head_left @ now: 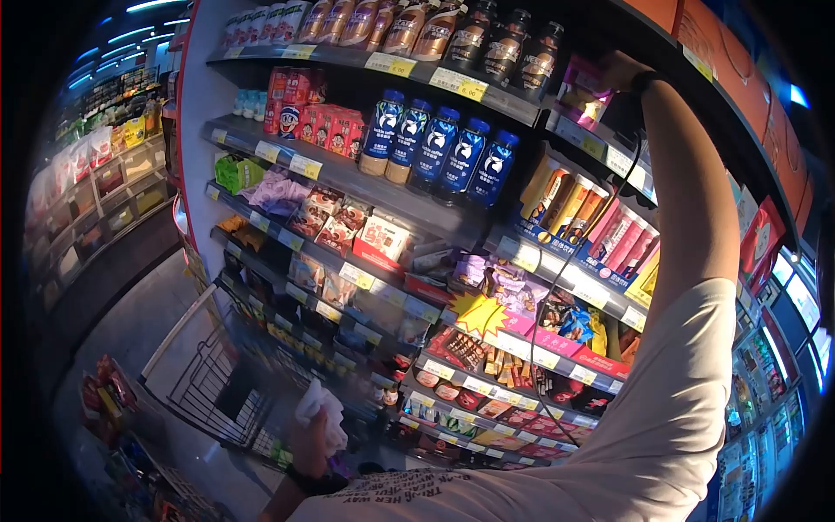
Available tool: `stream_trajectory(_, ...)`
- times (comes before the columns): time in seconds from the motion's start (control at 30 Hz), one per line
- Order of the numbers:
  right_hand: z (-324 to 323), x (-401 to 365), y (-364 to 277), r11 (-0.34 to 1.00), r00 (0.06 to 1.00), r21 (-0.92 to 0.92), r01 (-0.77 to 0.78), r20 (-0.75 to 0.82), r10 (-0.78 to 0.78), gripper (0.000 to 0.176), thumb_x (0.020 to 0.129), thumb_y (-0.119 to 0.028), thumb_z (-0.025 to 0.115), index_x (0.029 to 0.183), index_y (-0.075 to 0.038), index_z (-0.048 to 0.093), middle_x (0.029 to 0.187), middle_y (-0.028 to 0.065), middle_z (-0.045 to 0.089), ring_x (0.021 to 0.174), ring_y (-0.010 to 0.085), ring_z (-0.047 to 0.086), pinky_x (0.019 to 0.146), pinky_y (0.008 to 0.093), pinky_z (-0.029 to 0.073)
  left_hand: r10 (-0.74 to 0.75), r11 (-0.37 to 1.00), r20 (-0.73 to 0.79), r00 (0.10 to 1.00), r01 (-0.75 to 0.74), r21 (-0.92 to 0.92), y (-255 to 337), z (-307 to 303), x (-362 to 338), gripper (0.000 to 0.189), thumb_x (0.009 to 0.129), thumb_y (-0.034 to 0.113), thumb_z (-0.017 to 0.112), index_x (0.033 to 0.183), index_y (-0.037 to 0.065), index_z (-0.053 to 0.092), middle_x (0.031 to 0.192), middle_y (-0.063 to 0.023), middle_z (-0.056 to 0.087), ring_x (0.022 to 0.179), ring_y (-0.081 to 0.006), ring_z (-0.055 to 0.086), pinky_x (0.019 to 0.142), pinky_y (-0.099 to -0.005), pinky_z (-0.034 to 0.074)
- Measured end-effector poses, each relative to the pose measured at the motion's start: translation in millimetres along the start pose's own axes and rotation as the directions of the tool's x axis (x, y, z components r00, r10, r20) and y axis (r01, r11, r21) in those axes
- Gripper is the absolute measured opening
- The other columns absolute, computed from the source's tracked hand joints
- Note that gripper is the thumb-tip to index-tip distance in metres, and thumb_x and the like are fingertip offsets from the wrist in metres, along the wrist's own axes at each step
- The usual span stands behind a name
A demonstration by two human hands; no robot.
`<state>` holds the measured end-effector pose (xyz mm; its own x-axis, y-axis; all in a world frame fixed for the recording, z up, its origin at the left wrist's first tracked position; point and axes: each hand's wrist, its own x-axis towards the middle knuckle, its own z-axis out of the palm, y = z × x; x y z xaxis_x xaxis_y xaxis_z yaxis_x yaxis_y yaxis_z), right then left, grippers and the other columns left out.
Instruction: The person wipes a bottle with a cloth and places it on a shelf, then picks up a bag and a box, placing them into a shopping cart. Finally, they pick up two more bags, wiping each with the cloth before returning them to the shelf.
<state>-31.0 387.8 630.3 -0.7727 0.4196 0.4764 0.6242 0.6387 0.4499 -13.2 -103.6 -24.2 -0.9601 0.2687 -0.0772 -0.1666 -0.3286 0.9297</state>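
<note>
Low in the view, my left hand (310, 444) is closed around a crumpled white cloth (320, 409); whether it is fabric or thin plastic is hard to make out. My right arm is stretched up, and my right hand (621, 70) is at the upper right shelf, beside a pink and purple package (584, 91). Its fingers are dim and partly hidden, so their grip does not show. Dark coffee bottles (506, 45) stand just left of that hand. Blue-capped coffee bottles (437, 148) stand in a row on the shelf below.
A wire shopping cart (217, 391) stands at the lower left. Boxes of drink sticks (574, 209) and bagged sweets (578, 326) fill the right shelves. Red cartons (330, 126) sit left of the blue bottles. A thin dark cable (541, 317) hangs before the shelves.
</note>
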Motion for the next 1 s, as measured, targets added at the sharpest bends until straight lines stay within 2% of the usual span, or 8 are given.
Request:
stream_trajectory(0.1, 8, 9, 9, 1.0, 1.0, 0.014, 0.027, -0.015, -0.027, 0.048, 0.071, -0.023, 0.082, 0.115, -0.007, 0.073, 0.09, 0.0085, 0.073, 0.082, 0.0198, 0.069, 0.075, 0.0333, 0.055, -0.021, 1.0, -0.013, 1.0, 0.021, -0.011, -6, -3, 2, 0.038, 0.09, 0.008, 0.069, 0.124, -0.006, 0.061, 0.112, -0.0113, 0.066, 0.097, -0.0177, 0.063, 0.083, -0.0329, 0.052)
stream_trajectory(0.2, 7, 6, 10, 1.0, 1.0, 0.002, 0.019, -0.02, -0.019, 0.048, 0.07, -0.022, 0.082, 0.115, -0.007, 0.073, 0.092, 0.009, 0.074, 0.083, 0.0205, 0.069, 0.078, 0.0338, 0.055, 0.086, 0.99, 0.047, 0.995, -0.091, 0.111, -14, -7, 8, 0.047, 0.092, 0.01, 0.061, 0.135, -0.006, 0.057, 0.117, -0.0126, 0.067, 0.102, -0.0153, 0.063, 0.087, -0.0278, 0.051)
stream_trajectory(0.33, 6, 4, 7, 0.998, 0.999, 0.048, 0.035, -0.042, -0.033, 0.048, 0.069, -0.022, 0.082, 0.114, -0.007, 0.073, 0.095, 0.0098, 0.074, 0.087, 0.0216, 0.069, 0.08, 0.0345, 0.055, 0.069, 0.99, 0.033, 0.997, -0.073, 0.118, -12, -5, 6, 0.046, 0.091, 0.009, 0.059, 0.135, -0.006, 0.057, 0.118, -0.0127, 0.067, 0.104, -0.0173, 0.064, 0.089, -0.0293, 0.051)
stream_trajectory(0.5, 9, 1, 12, 0.996, 0.991, -0.044, 0.074, -0.11, -0.078, 0.042, 0.073, -0.021, 0.079, 0.112, -0.007, 0.074, 0.097, 0.0122, 0.074, 0.09, 0.0234, 0.069, 0.083, 0.0353, 0.054, 0.043, 0.985, 0.026, 0.999, -0.047, 0.169, -23, -11, 10, 0.046, 0.092, 0.008, 0.058, 0.135, -0.006, 0.057, 0.119, -0.0141, 0.067, 0.106, -0.0192, 0.064, 0.09, -0.0302, 0.051)
stream_trajectory(0.6, 9, 1, 11, 0.994, 0.994, -0.083, 0.075, -0.073, -0.081, 0.039, 0.075, -0.021, 0.076, 0.111, -0.006, 0.074, 0.099, 0.0132, 0.074, 0.091, 0.0241, 0.069, 0.084, 0.0354, 0.054, 0.054, 0.998, 0.015, 0.998, -0.054, 0.024, -15, -5, 6, 0.033, 0.091, 0.005, 0.067, 0.123, -0.005, 0.063, 0.11, -0.0087, 0.066, 0.095, -0.0152, 0.062, 0.082, -0.0303, 0.051)
stream_trajectory(0.83, -2, -11, 1, 0.998, 0.998, 0.027, 0.057, -0.038, -0.056, 0.042, 0.08, -0.03, 0.076, 0.115, -0.008, 0.072, 0.103, 0.013, 0.074, 0.093, 0.0238, 0.07, 0.086, 0.0356, 0.054, -0.008, 0.999, -0.026, 1.0, 0.009, 0.042, -19, -6, 6, 0.035, 0.092, 0.005, 0.067, 0.126, -0.003, 0.062, 0.11, -0.0074, 0.065, 0.095, -0.0148, 0.062, 0.082, -0.03, 0.051)
stream_trajectory(0.93, 1, -5, 5, 0.996, 0.975, 0.03, 0.086, -0.209, -0.078, 0.05, 0.083, -0.038, 0.076, 0.122, -0.007, 0.069, 0.107, 0.0144, 0.074, 0.095, 0.026, 0.07, 0.085, 0.0368, 0.055, -0.015, 1.0, -0.009, 1.0, 0.015, 0.02, -8, 0, 4, 0.039, 0.092, 0.005, 0.065, 0.129, -0.002, 0.06, 0.113, -0.0084, 0.065, 0.096, -0.0159, 0.062, 0.083, -0.0302, 0.051)
stream_trajectory(1.0, 5, -12, 21, 0.971, 0.926, 0.212, 0.107, -0.377, -0.02, 0.053, 0.086, -0.04, 0.075, 0.123, -0.002, 0.066, 0.101, 0.0148, 0.072, 0.09, 0.0278, 0.068, 0.084, 0.0372, 0.054, 0.033, 0.999, 0.012, 0.999, -0.033, 0.008, -8, 3, 5, 0.042, 0.09, 0.005, 0.064, 0.131, -0.004, 0.06, 0.114, -0.0104, 0.065, 0.098, -0.0172, 0.063, 0.084, -0.0309, 0.051)
